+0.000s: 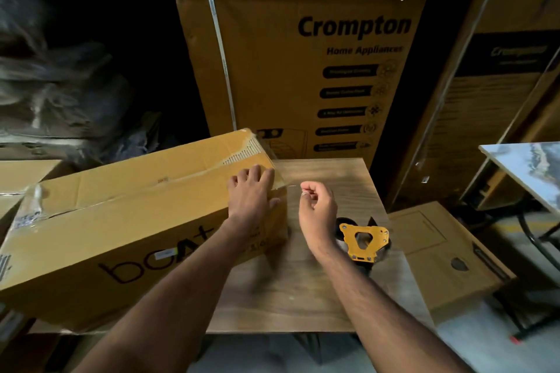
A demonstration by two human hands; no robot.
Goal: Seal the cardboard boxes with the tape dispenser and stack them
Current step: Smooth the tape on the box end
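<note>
Head view: A person's left hand (pixel 253 191) presses flat, fingers spread, on the right end of a long "boAt" cardboard box (pixel 121 221) lying on a wood-grain table (pixel 303 291). The box's top flaps are closed, with clear tape along the centre seam and torn tape remnants at both ends. The right hand (pixel 318 209) hovers just beside the box's right end, its thumb and forefinger pinched on the free end of a thin strip of clear tape (pixel 291 187) that runs back to the box's top corner under the left hand. A yellow tape dispenser (pixel 363 241) lies on the table just right of the right wrist, touched by neither hand. Behind the table stands a tall "Crompton Home Appliances" carton (pixel 303 70) bound with a white strap (pixel 222 60). A smaller flat carton (pixel 448 254) sits low to the table's right, and another table's pale top (pixel 527 169) shows at the right edge.
</note>
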